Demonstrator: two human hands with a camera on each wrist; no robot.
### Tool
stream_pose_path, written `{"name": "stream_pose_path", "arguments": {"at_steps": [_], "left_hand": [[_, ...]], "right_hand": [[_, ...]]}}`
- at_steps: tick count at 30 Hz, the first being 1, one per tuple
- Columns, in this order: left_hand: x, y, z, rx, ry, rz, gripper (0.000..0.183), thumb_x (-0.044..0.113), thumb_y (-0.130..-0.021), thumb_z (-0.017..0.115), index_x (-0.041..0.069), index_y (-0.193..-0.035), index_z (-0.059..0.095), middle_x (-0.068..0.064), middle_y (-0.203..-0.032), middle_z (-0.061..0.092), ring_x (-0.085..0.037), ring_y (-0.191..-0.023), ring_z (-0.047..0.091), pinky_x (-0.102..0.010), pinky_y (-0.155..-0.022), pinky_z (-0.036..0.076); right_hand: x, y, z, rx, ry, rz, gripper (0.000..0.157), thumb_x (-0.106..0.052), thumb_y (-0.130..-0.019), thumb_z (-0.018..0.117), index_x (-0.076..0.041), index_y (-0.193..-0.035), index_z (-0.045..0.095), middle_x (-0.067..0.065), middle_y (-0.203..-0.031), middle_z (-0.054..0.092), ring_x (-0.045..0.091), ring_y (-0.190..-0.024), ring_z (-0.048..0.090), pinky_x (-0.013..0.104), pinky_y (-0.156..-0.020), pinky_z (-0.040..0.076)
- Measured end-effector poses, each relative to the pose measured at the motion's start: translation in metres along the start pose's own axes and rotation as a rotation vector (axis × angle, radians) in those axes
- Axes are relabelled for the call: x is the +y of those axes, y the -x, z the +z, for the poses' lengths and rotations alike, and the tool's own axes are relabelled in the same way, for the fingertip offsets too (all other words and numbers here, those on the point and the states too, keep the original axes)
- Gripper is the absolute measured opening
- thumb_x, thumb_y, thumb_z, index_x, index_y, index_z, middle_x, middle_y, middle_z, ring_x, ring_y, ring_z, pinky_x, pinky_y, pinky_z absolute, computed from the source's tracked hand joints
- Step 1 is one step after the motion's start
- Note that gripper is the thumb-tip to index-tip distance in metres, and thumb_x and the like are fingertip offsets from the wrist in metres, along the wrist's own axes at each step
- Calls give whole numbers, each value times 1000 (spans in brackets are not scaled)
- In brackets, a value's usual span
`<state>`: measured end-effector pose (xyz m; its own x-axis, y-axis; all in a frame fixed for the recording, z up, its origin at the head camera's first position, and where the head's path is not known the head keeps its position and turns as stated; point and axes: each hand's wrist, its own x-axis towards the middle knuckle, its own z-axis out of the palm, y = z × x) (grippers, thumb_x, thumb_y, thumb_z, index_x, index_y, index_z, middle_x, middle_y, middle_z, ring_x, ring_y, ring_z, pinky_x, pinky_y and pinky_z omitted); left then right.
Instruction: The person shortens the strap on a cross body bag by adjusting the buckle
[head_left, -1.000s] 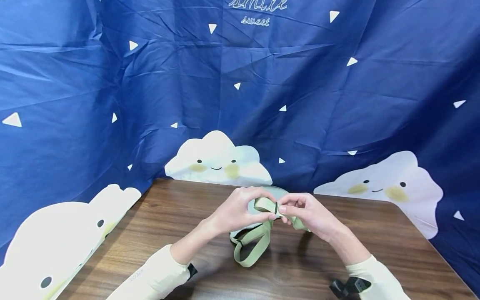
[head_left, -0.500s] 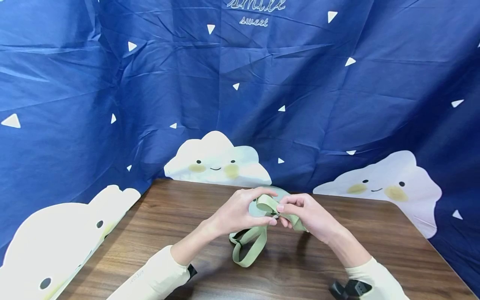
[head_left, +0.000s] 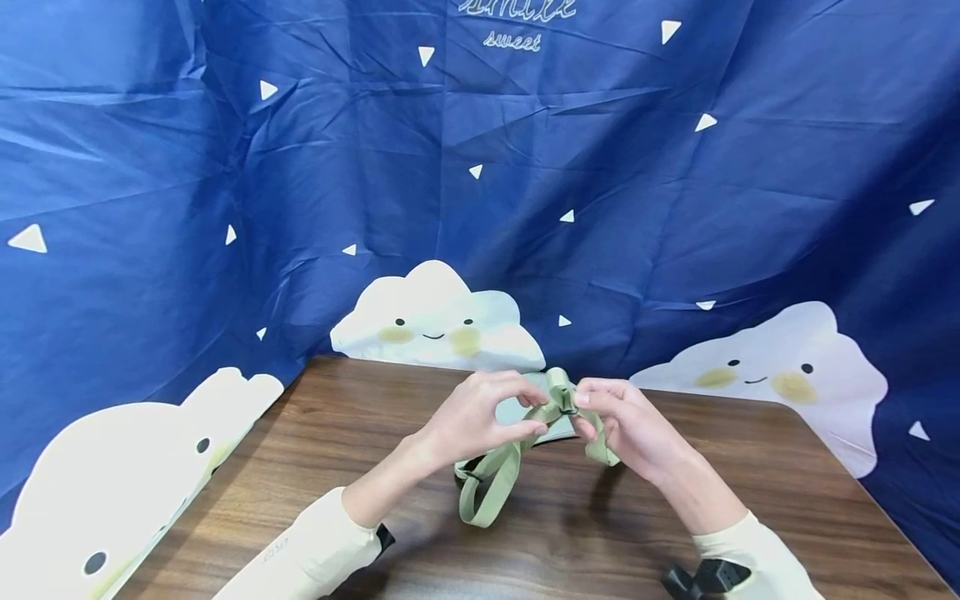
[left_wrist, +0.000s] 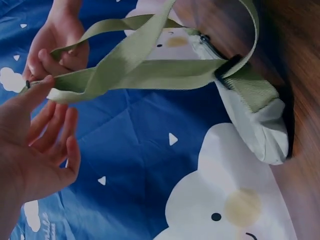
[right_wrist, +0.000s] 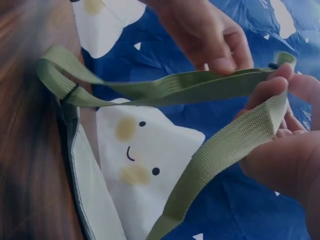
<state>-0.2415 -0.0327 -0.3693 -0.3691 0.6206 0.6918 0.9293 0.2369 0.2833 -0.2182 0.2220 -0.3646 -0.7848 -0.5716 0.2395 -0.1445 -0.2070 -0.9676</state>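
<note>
1. The person stands over the wooden table (head_left: 315,467), and both hands are lifted just above its far middle, at about 12 o'clock from the person's chest.
2. The left hand (head_left: 480,417) pinches the green strap (head_left: 487,483) between thumb and fingertips, while its other fingers (left_wrist: 55,135) fan out loosely in the left wrist view.
3. The right hand (head_left: 622,425) pinches the same strap at the small dark slider (head_left: 564,408), its fingers curled round the webbing.
4. The pale green bag (left_wrist: 260,130) lies on the table just behind the hands, at 12 o'clock, with the strap's loop hanging toward 6 o'clock.
5. To do this step well, I judge the webbing should stay flat and untwisted at the slider, one hand steadying the hardware as the other feeds slack in short pulls.
6. A twist already shows where the two strap runs cross in the left wrist view; it seems worth smoothing it out.
7. Compared with a second ago, the pinched peak of strap stands higher and sharper between the hands.
8. The hanging loop has swung a little toward 7 o'clock, and the hands sit closer together.
9. The blue cloud-print backdrop (head_left: 225,208) looks unchanged.
</note>
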Motion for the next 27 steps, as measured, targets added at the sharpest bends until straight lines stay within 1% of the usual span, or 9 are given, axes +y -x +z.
{"name": "stream_pose_path", "arguments": {"at_steps": [2,5,9,12,14,18,22,25,27], "left_hand": [[-1,0,-1,-15,-38,-19,24,22,-86,85,15,-105,74,8,-95,69,-7,-91,63,-20,-86,46],[-2,0,-2,-45,-111,-35,23,24,-86,85,17,-105,75,9,-94,69,-6,-89,64,-24,-85,47],[-6,2,-5,-86,-203,-57,23,27,-86,84,19,-105,75,9,-92,69,-7,-86,65,-31,-85,48],[-8,4,-7,-99,-268,-69,24,29,-86,84,19,-106,75,9,-94,70,-8,-84,67,-35,-83,48],[-10,5,-9,-103,-309,-75,24,29,-87,84,18,-106,75,9,-95,71,-9,-84,67,-37,-82,48],[-12,6,-11,-124,-378,-79,25,30,-86,84,19,-107,75,9,-97,70,-9,-87,67,-39,-83,49],[-11,7,-10,-160,-423,-88,36,36,-88,81,18,-117,71,9,-103,69,-11,-99,65,-40,-89,47],[-7,7,-4,-158,-409,-84,49,45,-90,77,16,-129,66,8,-108,67,-12,-105,62,-39,-92,45],[-2,6,0,-132,-378,-67,54,50,-92,74,16,-132,63,7,-111,66,-11,-107,61,-39,-93,45]], "right_hand": [[-2,0,-3,-4,-61,-42,31,-6,-104,41,-11,-82,62,-1,-66,54,13,-66,49,29,-57,33],[-5,1,-10,-28,-160,-131,35,-4,-105,35,-9,-83,63,1,-65,48,15,-62,41,27,-62,32],[-8,0,-19,-85,-269,-241,38,0,-104,29,-6,-87,62,5,-67,35,20,-62,30,30,-66,24],[-9,-1,-23,-105,-290,-272,38,1,-104,26,-5,-85,58,6,-67,32,20,-62,27,33,-67,19],[-9,-2,-24,-88,-285,-262,37,0,-105,27,-5,-84,58,5,-67,33,20,-62,27,33,-68,19],[-9,-1,-24,-18,-226,-206,37,0,-105,31,-6,-85,62,4,-66,39,19,-62,29,33,-66,21],[-7,1,-20,58,-75,-131,32,-3,-104,39,-8,-85,64,1,-66,48,16,-62,40,31,-60,28],[-3,1,-15,84,58,-84,24,-5,-103,48,-7,-84,63,2,-66,49,15,-63,46,31,-56,31],[1,0,-10,85,152,-64,20,-6,-102,53,-5,-84,62,3,-65,48,16,-62,46,32,-54,32]]}}
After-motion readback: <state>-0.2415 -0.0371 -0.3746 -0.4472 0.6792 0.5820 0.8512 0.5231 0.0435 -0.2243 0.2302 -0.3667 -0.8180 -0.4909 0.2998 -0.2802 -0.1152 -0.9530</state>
